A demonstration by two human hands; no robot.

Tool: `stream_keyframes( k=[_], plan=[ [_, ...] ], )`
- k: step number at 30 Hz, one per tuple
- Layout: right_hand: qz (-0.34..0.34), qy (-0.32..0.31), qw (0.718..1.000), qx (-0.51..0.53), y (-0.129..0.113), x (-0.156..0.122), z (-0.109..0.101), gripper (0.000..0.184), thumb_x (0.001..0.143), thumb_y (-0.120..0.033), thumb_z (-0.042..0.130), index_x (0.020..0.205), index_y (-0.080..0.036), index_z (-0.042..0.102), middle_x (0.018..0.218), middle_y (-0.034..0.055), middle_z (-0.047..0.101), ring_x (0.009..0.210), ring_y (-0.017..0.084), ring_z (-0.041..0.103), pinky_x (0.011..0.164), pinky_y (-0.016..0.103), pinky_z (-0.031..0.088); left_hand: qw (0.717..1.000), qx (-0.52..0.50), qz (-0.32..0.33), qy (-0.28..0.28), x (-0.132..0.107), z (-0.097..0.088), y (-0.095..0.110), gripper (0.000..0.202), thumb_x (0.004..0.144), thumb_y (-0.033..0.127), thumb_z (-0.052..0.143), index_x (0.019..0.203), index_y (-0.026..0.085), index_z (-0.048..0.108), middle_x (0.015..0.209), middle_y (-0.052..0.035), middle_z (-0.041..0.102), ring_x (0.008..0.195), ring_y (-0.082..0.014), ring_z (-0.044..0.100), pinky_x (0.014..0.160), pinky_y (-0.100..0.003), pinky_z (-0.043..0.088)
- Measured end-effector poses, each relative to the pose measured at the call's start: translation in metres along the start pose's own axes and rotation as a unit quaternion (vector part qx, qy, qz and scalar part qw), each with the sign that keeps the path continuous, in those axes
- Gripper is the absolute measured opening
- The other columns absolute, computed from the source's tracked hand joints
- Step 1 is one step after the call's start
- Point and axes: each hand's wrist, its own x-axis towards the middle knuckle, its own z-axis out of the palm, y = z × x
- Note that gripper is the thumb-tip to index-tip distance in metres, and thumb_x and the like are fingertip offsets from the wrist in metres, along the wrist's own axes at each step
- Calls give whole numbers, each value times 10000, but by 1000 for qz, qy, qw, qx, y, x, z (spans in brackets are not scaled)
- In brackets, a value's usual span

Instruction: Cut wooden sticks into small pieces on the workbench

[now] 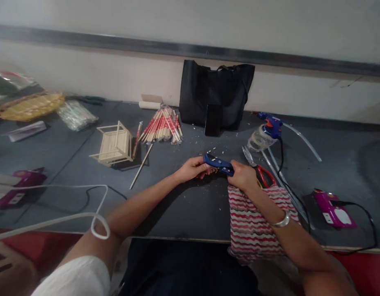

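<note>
My right hand is wrapped round the handle end of a blue hand cutter, held just above the dark table. At the cutter's other end, my left hand has its fingers closed in a pinch; what they hold is too small to make out. Small pale cut bits lie scattered around and under the cutter. To the left stands a small frame built of wooden sticks, with a single stick lying beside it. Behind them is a pile of wrapped chopsticks.
A black bag stands against the wall with a dark phone leaning on it. On the right are a blue glue gun, red-handled pliers, a striped cloth and a purple box. A white cable loops over my left arm.
</note>
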Motion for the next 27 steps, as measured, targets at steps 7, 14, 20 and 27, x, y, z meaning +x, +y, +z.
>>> stream_keyframes(
  k=[7, 14, 20, 27],
  plan=[
    [14, -28, 1000, -5, -3, 0, -5, 223, 780, -285, 599, 987, -228, 658, 904, 80, 766, 823, 236, 703, 621, 268, 378, 999, -17, -8, -32, 0, -4, 3, 422, 838, 549, 656, 768, 137, 600, 679, -1, 614, 492, -51, 478, 470, -193, 365],
    [0, -17, 1000, -8, -1, 1, -3, 195, 792, -292, 591, 964, -230, 656, 887, 84, 769, 801, 238, 703, 617, 272, 383, 999, -26, 11, -25, 2, -2, -3, 423, 848, 560, 654, 787, 151, 570, 679, 15, 572, 497, -48, 428, 465, -198, 338],
    [9, -41, 999, -15, -2, 1, -9, 232, 821, -300, 578, 1021, -221, 664, 906, 93, 770, 804, 239, 707, 636, 275, 394, 999, 12, 14, -28, 0, -3, -1, 447, 882, 579, 605, 759, 151, 560, 705, 5, 571, 513, -49, 436, 496, -198, 364],
    [10, -46, 998, -28, -4, -1, -9, 256, 826, -277, 569, 1052, -205, 666, 948, 107, 774, 850, 249, 718, 642, 277, 400, 999, 13, 18, -23, 0, -2, -1, 469, 873, 601, 598, 741, 153, 556, 679, 17, 540, 506, -46, 414, 493, -199, 352]
  ],
)
